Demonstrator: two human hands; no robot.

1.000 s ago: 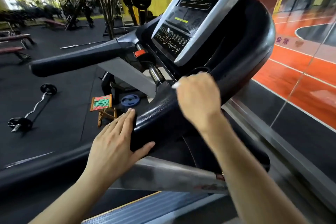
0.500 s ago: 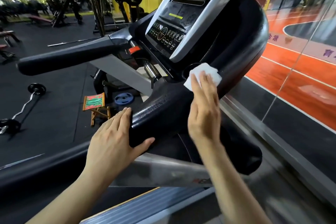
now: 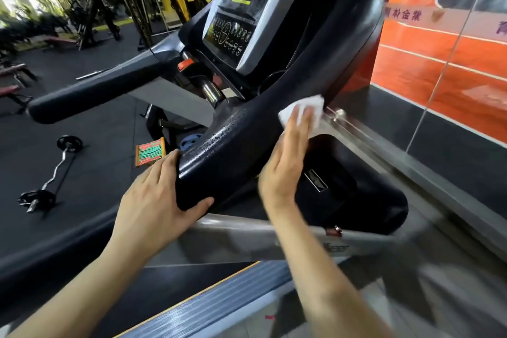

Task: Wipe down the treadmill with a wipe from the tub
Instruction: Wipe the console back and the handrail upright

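The treadmill fills the middle of the view, its black padded handrail curving from the centre up toward one o'clock around the tilted console. The right hand, just right of centre, lies flat with straight fingers, pressing a white wipe against the outer side of that handrail; the wipe shows past the fingertips at about one o'clock from the hand. The hand is blurred, so the exact lie of the thumb is hard to tell. The left hand, at about seven o'clock from centre, grasps the near end of the same handrail, fingers over the top and thumb curled beneath. At nine o'clock a curl barbell lies on the dark gym floor, and a small folding stool stands between it and the treadmill.
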